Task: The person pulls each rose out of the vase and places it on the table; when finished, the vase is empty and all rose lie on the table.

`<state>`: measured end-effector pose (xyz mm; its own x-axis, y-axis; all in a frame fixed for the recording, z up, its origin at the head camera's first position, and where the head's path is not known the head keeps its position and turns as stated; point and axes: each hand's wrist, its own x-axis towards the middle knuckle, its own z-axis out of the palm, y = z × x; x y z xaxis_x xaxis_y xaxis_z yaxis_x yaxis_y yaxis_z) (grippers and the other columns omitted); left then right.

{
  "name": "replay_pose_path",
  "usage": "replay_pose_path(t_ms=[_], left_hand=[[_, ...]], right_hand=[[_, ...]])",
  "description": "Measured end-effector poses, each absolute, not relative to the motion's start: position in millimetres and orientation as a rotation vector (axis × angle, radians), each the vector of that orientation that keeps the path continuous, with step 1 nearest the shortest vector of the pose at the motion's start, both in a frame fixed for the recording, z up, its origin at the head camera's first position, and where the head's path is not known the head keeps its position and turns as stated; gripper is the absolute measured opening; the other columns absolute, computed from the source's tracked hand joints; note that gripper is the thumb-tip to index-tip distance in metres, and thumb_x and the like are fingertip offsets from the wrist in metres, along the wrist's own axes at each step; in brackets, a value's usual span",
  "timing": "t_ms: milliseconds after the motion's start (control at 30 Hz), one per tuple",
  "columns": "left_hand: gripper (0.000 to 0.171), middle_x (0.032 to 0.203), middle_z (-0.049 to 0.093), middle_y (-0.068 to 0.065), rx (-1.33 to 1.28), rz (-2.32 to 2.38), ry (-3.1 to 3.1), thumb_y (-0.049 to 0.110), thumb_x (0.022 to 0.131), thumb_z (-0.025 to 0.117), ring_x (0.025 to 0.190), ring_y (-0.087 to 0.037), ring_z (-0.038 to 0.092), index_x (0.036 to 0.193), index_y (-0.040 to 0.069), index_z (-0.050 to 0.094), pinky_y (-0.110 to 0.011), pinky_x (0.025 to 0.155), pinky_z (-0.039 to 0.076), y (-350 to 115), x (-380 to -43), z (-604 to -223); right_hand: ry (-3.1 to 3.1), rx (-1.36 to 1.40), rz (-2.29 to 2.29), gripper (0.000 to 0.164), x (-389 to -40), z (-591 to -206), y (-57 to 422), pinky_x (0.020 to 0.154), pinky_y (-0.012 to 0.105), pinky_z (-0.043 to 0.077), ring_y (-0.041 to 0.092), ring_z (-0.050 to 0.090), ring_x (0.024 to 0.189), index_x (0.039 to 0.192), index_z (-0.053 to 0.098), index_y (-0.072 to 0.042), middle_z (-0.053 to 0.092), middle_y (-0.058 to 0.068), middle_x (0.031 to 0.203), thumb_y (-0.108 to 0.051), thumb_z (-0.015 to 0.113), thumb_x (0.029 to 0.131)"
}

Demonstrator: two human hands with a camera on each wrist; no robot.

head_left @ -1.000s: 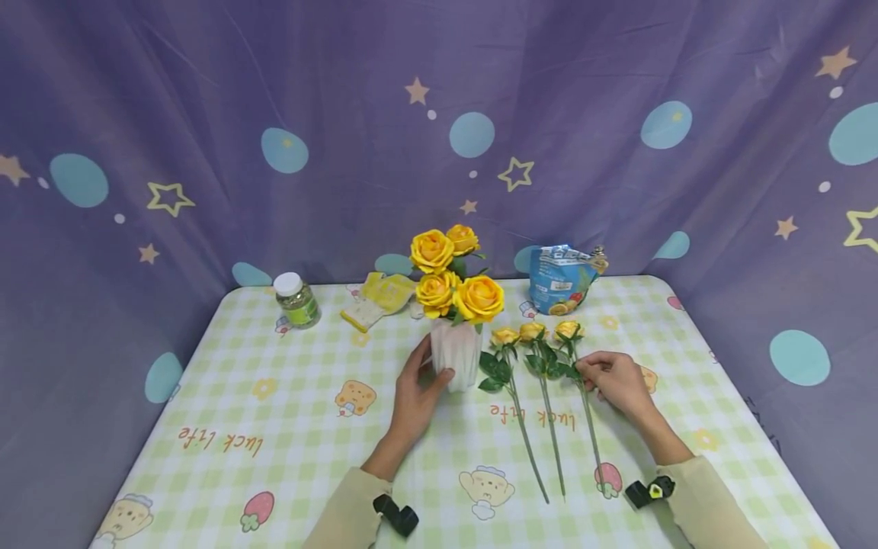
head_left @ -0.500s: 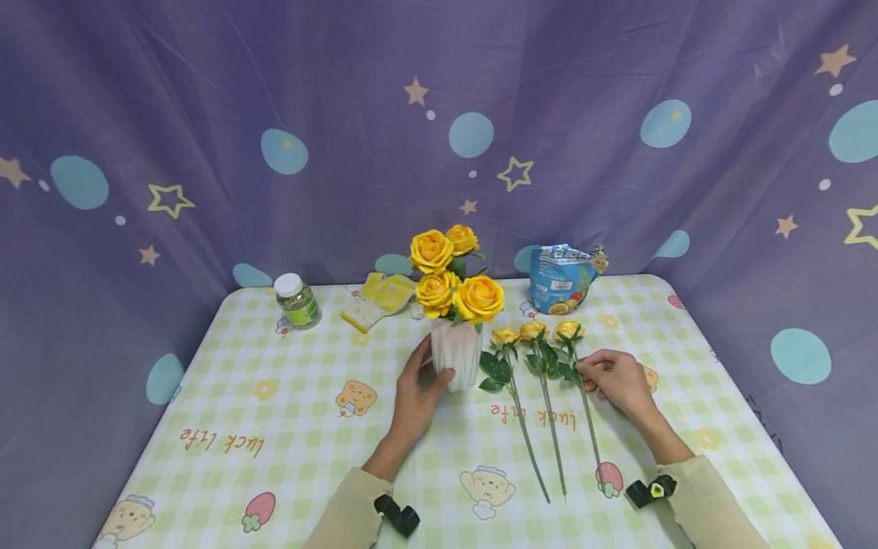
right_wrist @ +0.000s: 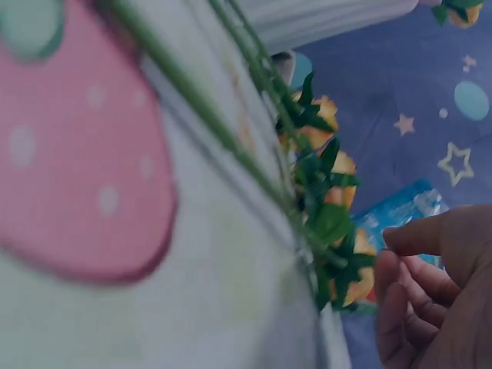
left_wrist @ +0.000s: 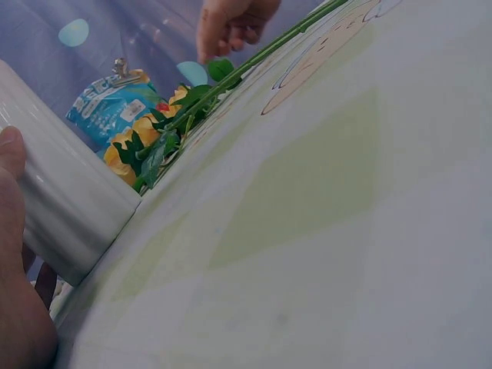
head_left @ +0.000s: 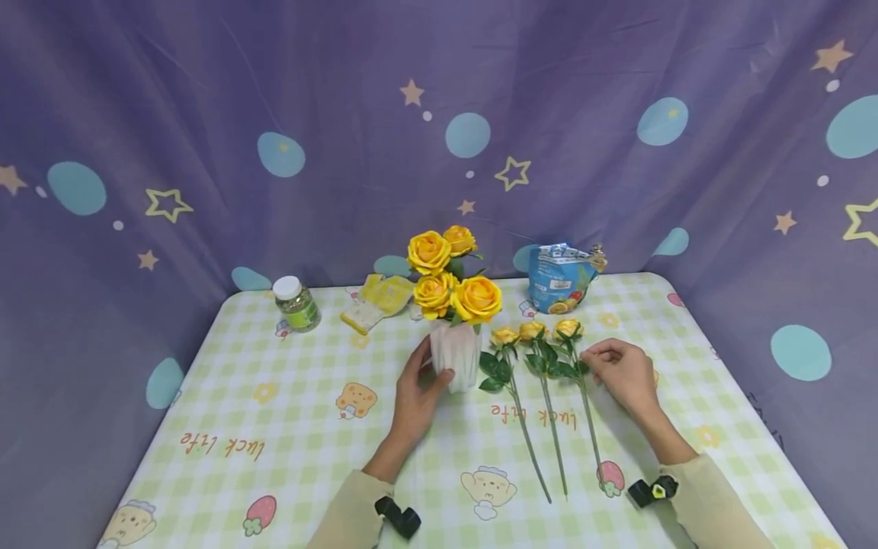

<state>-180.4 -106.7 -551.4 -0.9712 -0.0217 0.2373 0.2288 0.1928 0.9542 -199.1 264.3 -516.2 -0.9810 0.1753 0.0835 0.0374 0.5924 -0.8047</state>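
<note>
My left hand [head_left: 414, 393] grips the side of a white fluted vase [head_left: 458, 357], its thumb in front. Several yellow roses [head_left: 477, 298] stand in the vase. To its right, three yellow artificial roses lie side by side on the table: the left one [head_left: 506, 336], the middle one [head_left: 533, 332] and the right one [head_left: 568, 329]. Beside the upper stem of the right one is my right hand [head_left: 626, 377], thumb and forefinger close together, the other fingers loosely curled. In the right wrist view nothing shows between the fingertips [right_wrist: 390, 257], which sit near its leaves.
At the back left stands a jar with a white lid [head_left: 298, 305]. Yellow and white gloves [head_left: 379, 300] lie behind the vase. A blue pouch with a clip [head_left: 561, 280] stands at the back right. A checked cloth covers the table [head_left: 309, 473], with a purple curtain [head_left: 343, 91] around it.
My right hand has risen slightly and moved a little off the right rose, uncovering the leaf at its fingertips. The left hand and the vase keep their place.
</note>
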Motion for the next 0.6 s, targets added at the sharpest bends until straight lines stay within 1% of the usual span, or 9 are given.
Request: replay_pose_path(t_ms=[133,267,467,600], left_hand=[[0.074,0.163,0.058,-0.01,-0.207,-1.86,-2.265,0.015,0.105,0.079,0.146,-0.03,0.058,0.17,0.013,0.045,-0.053,0.122,0.049,-106.7,-181.3,-551.3],[0.074,0.163,0.058,-0.012,-0.213,-1.866,-2.259,0.015,0.105,0.079,0.146,-0.031,0.058,0.17,0.012,0.045,-0.052,0.122,0.049,-106.8,-181.4,-550.6],[0.075,0.164,0.057,-0.012,-0.207,-1.883,-2.261,0.014,0.105,0.079,0.146,-0.031,0.058,0.17,0.01,0.044,-0.051,0.122,0.049,-106.8,-180.0,-550.3],[0.075,0.165,0.056,-0.012,-0.205,-1.887,-2.261,0.014,0.105,0.079,0.147,-0.031,0.058,0.17,0.01,0.043,-0.05,0.122,0.049,-107.1,-179.4,-549.8]], right_hand=[[-2.547,-0.136,1.353,0.016,-194.7,-507.6,258.6,0.054,0.026,0.055,0.026,0.075,0.063,0.101,0.082,-0.006,0.079,0.011,0.085,-0.022,0.085,0.101],[-2.463,-0.087,1.401,0.014,-189.6,-498.1,251.5,0.053,0.024,0.055,0.028,0.075,0.063,0.103,0.083,-0.003,0.079,0.013,0.086,-0.017,0.085,0.101],[-2.34,-0.048,1.496,0.012,-180.7,-482.9,240.5,0.052,0.025,0.056,0.022,0.072,0.062,0.103,0.083,-0.002,0.078,0.009,0.084,-0.013,0.085,0.1],[-2.266,-0.007,1.551,0.012,-174.5,-473.3,232.9,0.053,0.024,0.056,0.015,0.07,0.062,0.106,0.083,-0.001,0.077,0.001,0.082,-0.012,0.085,0.1]])
